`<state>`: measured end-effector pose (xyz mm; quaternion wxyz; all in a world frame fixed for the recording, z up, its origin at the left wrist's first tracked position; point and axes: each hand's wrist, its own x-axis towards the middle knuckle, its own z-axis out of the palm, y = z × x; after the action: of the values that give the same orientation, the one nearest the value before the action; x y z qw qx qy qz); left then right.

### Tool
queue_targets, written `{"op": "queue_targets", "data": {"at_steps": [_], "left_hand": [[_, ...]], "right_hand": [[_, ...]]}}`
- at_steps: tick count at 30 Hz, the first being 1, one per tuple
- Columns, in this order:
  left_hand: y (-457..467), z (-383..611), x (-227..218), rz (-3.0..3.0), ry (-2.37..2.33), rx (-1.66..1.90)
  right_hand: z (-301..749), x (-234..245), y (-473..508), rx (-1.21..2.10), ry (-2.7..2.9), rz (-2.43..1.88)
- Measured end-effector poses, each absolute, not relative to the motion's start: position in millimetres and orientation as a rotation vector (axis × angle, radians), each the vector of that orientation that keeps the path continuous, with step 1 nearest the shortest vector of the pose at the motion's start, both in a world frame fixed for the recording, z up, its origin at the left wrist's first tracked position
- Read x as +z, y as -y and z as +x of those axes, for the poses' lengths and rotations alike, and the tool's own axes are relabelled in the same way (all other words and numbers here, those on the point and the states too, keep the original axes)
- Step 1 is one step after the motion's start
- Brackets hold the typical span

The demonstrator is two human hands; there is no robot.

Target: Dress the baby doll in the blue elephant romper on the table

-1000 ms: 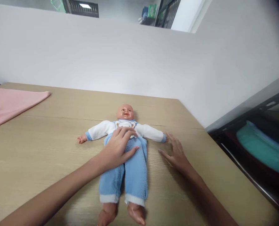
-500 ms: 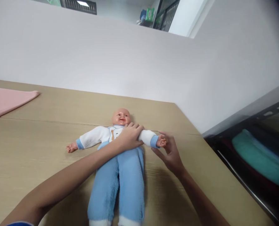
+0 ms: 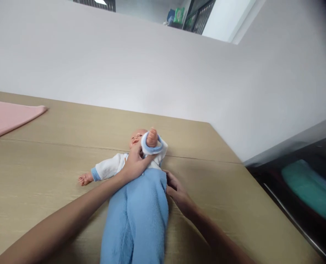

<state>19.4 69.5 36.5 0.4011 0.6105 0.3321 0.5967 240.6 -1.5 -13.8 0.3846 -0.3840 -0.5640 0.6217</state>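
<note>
A baby doll [image 3: 137, 205] in a white top and fluffy blue trousers lies on its back, its head [image 3: 136, 137] away from me and turned slightly left. My left hand [image 3: 135, 163] is closed around one of its sleeved arms, which points up over the chest. Out of the blue-trimmed cuff sticks the small plastic hand [image 3: 152, 138]. At the waist, my right hand [image 3: 178, 190] grips the side of the blue trousers, its fingertips partly hidden behind the doll. The other sleeved arm [image 3: 108, 168] stretches out to the left on the table.
A tan tabletop [image 3: 42, 190] with a seam across it lies under the doll. Pink cloth [image 3: 8, 117] sits at the far left. A pale wall [image 3: 124, 69] rises behind. Right of the table edge, a dark container [image 3: 275, 190] holds teal fabric [image 3: 306, 187].
The doll's arm on the right has swung up over its chest, now in my left hand. My right hand has moved from that arm down to the waist. The doll is tilted left.
</note>
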Motion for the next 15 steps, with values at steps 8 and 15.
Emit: {"op": "queue_targets", "data": {"at_steps": [8,15], "left_hand": [[-61.8,-8.3,37.6,1.007,-0.887,1.617],[-67.8,-36.9,34.2,0.662,-0.825,1.675]], "right_hand": [[188.8,9.9,-11.2,1.470,1.566,-0.877],[165.9,13.7,-23.4,1.522,1.636,-0.662]]}}
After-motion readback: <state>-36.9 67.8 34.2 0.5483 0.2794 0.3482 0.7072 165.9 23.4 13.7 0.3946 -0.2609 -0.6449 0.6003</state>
